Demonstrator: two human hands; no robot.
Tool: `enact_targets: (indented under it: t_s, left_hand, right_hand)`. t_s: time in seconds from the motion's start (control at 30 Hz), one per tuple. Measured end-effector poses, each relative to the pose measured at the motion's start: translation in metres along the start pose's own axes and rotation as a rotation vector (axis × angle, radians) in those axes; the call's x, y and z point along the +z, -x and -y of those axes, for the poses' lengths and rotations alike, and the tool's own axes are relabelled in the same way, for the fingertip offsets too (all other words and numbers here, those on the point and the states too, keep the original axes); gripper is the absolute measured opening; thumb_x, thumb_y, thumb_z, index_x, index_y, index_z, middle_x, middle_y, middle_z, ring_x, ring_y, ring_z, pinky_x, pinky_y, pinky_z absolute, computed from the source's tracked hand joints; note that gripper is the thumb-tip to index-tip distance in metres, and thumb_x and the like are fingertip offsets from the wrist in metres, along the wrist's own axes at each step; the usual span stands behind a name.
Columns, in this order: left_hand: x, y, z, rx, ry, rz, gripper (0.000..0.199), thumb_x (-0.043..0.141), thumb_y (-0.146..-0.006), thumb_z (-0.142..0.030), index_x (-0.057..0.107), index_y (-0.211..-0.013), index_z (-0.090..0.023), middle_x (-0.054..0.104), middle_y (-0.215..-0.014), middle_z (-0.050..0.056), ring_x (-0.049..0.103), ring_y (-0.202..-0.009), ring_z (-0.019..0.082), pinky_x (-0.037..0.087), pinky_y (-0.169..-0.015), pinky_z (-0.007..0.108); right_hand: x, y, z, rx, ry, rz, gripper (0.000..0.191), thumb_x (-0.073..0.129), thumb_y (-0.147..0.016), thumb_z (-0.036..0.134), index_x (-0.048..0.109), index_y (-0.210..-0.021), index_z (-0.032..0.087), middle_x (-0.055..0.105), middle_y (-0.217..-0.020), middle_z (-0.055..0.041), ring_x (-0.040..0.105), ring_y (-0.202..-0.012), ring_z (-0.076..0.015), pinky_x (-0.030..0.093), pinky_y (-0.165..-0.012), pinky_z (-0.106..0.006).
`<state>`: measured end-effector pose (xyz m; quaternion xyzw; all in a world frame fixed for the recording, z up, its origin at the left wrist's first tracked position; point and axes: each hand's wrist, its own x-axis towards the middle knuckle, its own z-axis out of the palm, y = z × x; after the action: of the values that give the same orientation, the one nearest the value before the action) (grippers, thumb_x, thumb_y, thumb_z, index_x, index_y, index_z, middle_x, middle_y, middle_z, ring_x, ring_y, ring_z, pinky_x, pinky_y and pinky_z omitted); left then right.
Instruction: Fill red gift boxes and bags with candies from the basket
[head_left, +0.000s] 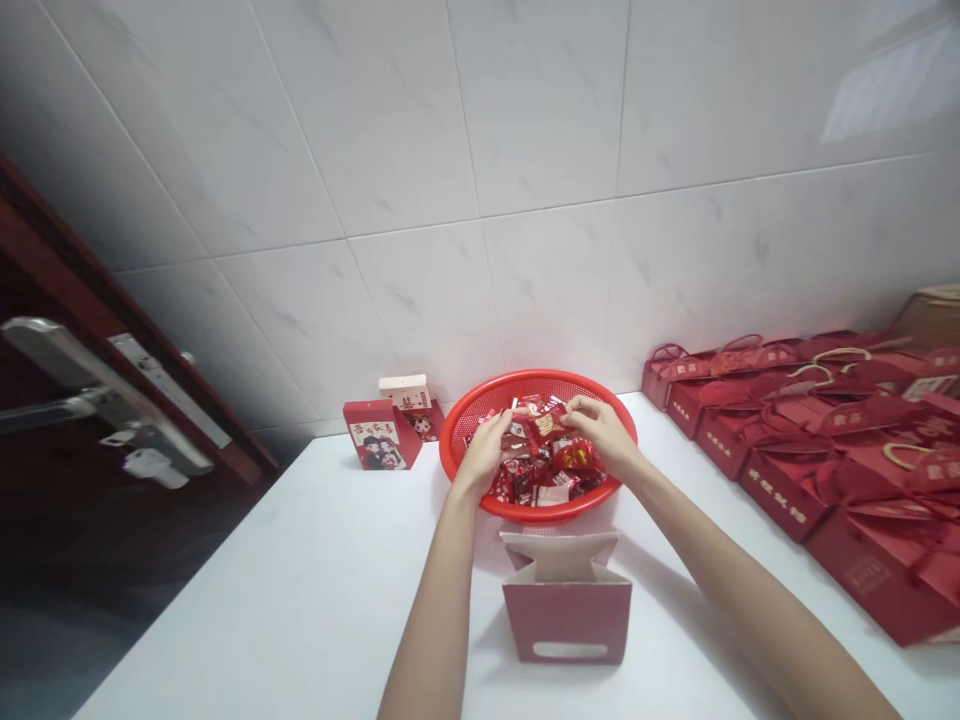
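Both hands are inside a red plastic basket (538, 515) heaped with wrapped candies (574, 455). At the left side of the pile, my left hand (482, 455) is closed, its fingertips on a red-wrapped candy (517, 432). My right hand (602, 432) pinches another red candy packet (550, 421) with a pale patch between thumb and fingers. Parts of both packets blend into the pile. In front of the basket a dark red paper box (568, 622) stands upright with its top flaps open and a slot in its near side.
Two small decorated boxes, a red one (381, 437) and a cream-topped one (405, 388), stand left of the basket. Rows of red handled gift boxes (780, 490) fill the right of the white table (300, 590). Behind is a tiled wall (420, 290); a door handle (112, 400) is at left.
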<state>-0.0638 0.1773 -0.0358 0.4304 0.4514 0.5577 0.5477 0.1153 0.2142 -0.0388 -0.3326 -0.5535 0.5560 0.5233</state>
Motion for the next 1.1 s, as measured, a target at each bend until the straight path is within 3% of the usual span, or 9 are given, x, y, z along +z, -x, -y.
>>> enact_targets:
  t_s: [0.13, 0.3, 0.43, 0.53, 0.73, 0.9, 1.1]
  left_hand:
    - [0.000, 0.001, -0.001, 0.009, -0.013, -0.028, 0.029, 0.061, -0.089, -0.037, 0.076, -0.105, -0.017, 0.076, -0.100, 0.009, 0.070, -0.092, 0.023, 0.057, -0.083, 0.036]
    - [0.000, 0.000, 0.003, 0.073, -0.104, -0.072, 0.028, 0.068, -0.081, -0.039, 0.078, -0.097, -0.018, 0.076, -0.099, 0.006, 0.069, -0.084, 0.020, 0.053, -0.076, 0.030]
    - [-0.004, -0.005, 0.008, 0.166, -0.242, -0.139, 0.033, 0.070, -0.074, -0.044, 0.079, -0.086, -0.015, 0.076, -0.086, 0.006, 0.065, -0.075, 0.018, 0.048, -0.069, 0.026]
    - [-0.009, -0.011, 0.005, 0.154, -0.378, -0.165, 0.037, 0.063, -0.075, -0.045, 0.079, -0.084, -0.013, 0.072, -0.073, 0.004, 0.059, -0.064, 0.015, 0.042, -0.060, 0.023]
    - [-0.027, -0.036, -0.026, 0.159, -0.861, -0.038, 0.031, 0.059, -0.074, -0.036, 0.077, -0.085, -0.013, 0.072, -0.075, 0.003, 0.059, -0.070, 0.017, 0.043, -0.062, 0.023]
    - [-0.031, -0.071, -0.041, -0.099, -1.293, 0.273, 0.035, 0.062, -0.064, -0.016, 0.077, -0.095, -0.015, 0.074, -0.079, 0.001, 0.064, -0.072, 0.018, 0.045, -0.062, 0.023]
    - [-0.013, -0.109, -0.022, 0.034, -1.488, 0.203, 0.032, 0.059, -0.072, -0.016, 0.074, -0.101, -0.018, 0.075, -0.108, 0.007, 0.067, -0.098, 0.024, 0.048, -0.082, 0.025]
  right_hand:
    - [-0.002, 0.000, 0.002, 0.090, -0.093, -0.068, 0.021, 0.075, -0.056, 0.031, 0.056, -0.060, 0.022, 0.060, -0.064, 0.0039, 0.056, -0.066, -0.0140, 0.043, -0.063, -0.026]
    - [-0.004, -0.001, -0.001, 0.112, -0.161, -0.092, 0.027, 0.081, -0.055, 0.035, 0.060, -0.062, 0.020, 0.057, -0.058, 0.0057, 0.047, -0.056, -0.0097, 0.033, -0.053, -0.023]
    - [-0.003, -0.001, -0.002, 0.136, -0.219, -0.091, 0.031, 0.084, -0.052, 0.039, 0.062, -0.060, 0.019, 0.057, -0.054, 0.0053, 0.045, -0.051, -0.0095, 0.031, -0.050, -0.024]
    - [-0.002, -0.001, 0.000, 0.136, -0.294, -0.124, 0.033, 0.085, -0.050, 0.039, 0.059, -0.056, 0.020, 0.056, -0.052, 0.0054, 0.046, -0.050, -0.0105, 0.035, -0.051, -0.025]
    - [-0.001, -0.004, 0.001, 0.138, -0.360, -0.178, 0.030, 0.082, -0.054, 0.039, 0.057, -0.053, 0.021, 0.052, -0.049, 0.0069, 0.045, -0.049, -0.0108, 0.035, -0.050, -0.026]
    - [-0.002, -0.007, -0.003, 0.143, -0.401, -0.198, 0.029, 0.081, -0.055, 0.038, 0.057, -0.055, 0.021, 0.053, -0.051, 0.0064, 0.046, -0.051, -0.0113, 0.035, -0.051, -0.026]
    - [-0.002, -0.012, -0.011, 0.130, -0.457, -0.241, 0.032, 0.080, -0.056, 0.041, 0.054, -0.056, 0.023, 0.054, -0.052, 0.0060, 0.048, -0.051, -0.0122, 0.038, -0.051, -0.027]
